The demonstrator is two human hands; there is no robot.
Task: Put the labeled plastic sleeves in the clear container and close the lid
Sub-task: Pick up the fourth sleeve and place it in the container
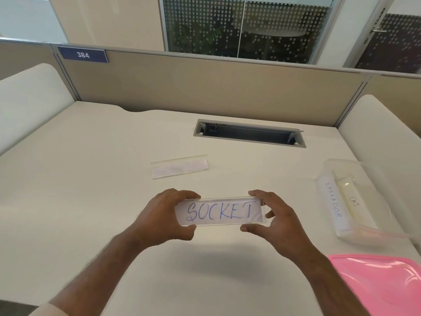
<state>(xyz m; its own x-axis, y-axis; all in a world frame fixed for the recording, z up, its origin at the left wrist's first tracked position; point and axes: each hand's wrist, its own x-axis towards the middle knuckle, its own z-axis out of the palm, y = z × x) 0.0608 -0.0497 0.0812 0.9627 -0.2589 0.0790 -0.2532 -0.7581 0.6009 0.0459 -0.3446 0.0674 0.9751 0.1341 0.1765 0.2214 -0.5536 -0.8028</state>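
A clear plastic sleeve with a paper label reading SOCKET (220, 212) is held level above the white desk, in front of me. My left hand (165, 215) grips its left end and my right hand (274, 216) grips its right end. Another clear sleeve (180, 167) with a faint label lies flat on the desk beyond my hands. At the right stands the clear container (373, 176), open, with two sleeves inside labeled LABRADOR (333, 202) and CAT (354, 201). The pink lid (382, 283) lies on the desk at the lower right.
A grey cable slot (249, 133) is cut into the desk (91, 190) near the back. A beige partition (205, 85) closes off the far side, with a blue sign 384 (83, 54). White curved dividers stand at the left and right.
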